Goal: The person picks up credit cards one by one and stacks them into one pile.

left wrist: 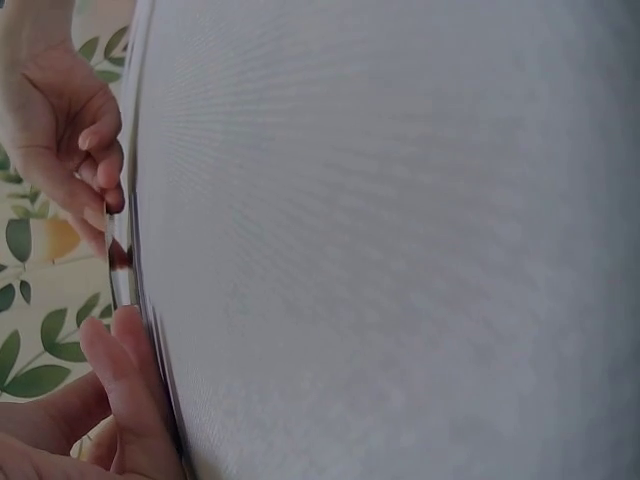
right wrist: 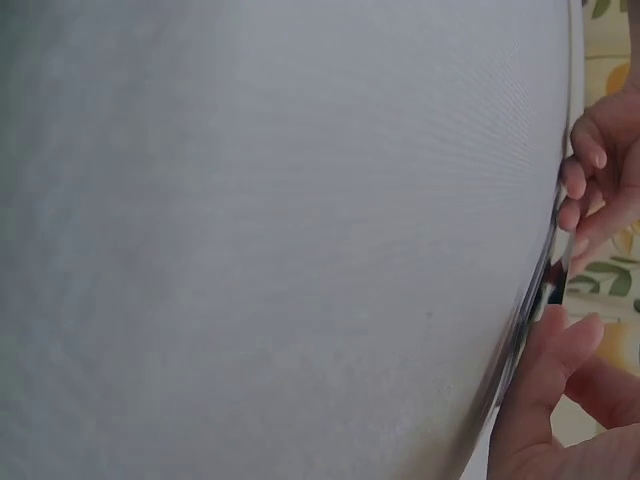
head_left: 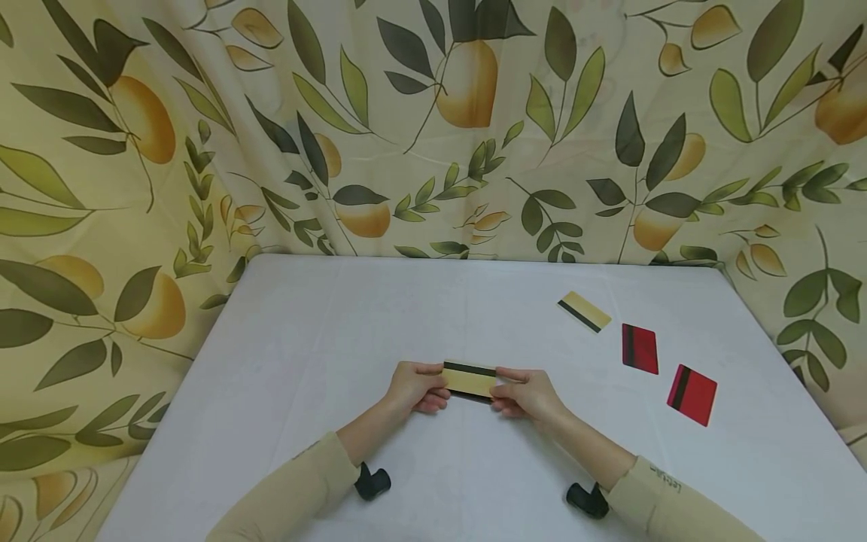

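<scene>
A gold card (head_left: pixel 469 380) with a black stripe along its far edge is held level between both hands, low over the white table. My left hand (head_left: pixel 416 388) pinches its left end between thumb and fingers. At the opposite end, my right hand (head_left: pixel 530 393) pinches the card likewise. A dark strip shows under its near edge; whether that is shadow or another card, I cannot tell. Both wrist views catch the card (left wrist: pixel 118 265) almost edge-on, bridging the left fingers (left wrist: pixel 125 380) and the right hand (left wrist: pixel 75 135).
On the table's right side lie another gold card (head_left: pixel 585 312) with a black stripe and two red cards, one nearer the back (head_left: pixel 640 348) and one farther right (head_left: pixel 692 395). White cloth (head_left: pixel 325 324) covers the table. A fruit-and-leaf patterned curtain (head_left: pixel 433 181) hangs behind it.
</scene>
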The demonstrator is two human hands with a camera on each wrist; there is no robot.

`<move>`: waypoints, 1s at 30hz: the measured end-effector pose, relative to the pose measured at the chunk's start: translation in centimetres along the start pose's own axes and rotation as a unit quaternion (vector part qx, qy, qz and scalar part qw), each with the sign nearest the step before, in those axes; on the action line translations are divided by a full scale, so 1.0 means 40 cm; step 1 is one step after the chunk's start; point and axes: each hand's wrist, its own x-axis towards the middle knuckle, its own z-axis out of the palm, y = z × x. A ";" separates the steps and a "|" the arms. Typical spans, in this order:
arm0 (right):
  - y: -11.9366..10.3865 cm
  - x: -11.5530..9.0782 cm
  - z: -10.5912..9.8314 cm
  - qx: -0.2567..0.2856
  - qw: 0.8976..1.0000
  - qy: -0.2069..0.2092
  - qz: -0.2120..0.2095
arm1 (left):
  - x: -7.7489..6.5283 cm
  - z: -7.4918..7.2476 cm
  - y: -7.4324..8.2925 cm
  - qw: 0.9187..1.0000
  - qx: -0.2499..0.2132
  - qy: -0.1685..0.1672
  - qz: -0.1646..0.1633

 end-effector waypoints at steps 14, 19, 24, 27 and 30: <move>0.012 0.006 0.007 -0.060 0.997 0.028 -0.027 | 0.002 0.011 -0.009 0.999 0.032 0.029 0.031; 0.016 0.012 0.010 -0.090 0.994 0.048 -0.034 | -0.006 0.016 -0.004 0.997 0.048 0.042 0.033; 0.017 0.016 0.011 -0.108 0.992 0.058 -0.037 | -0.009 0.019 -0.004 0.996 0.059 0.052 0.041; 0.015 0.014 0.012 -0.117 0.990 0.061 -0.039 | -0.005 0.020 -0.007 0.996 0.062 0.052 0.043; 0.015 0.012 0.014 -0.121 0.990 0.062 -0.045 | -0.003 0.020 -0.008 0.996 0.064 0.051 0.042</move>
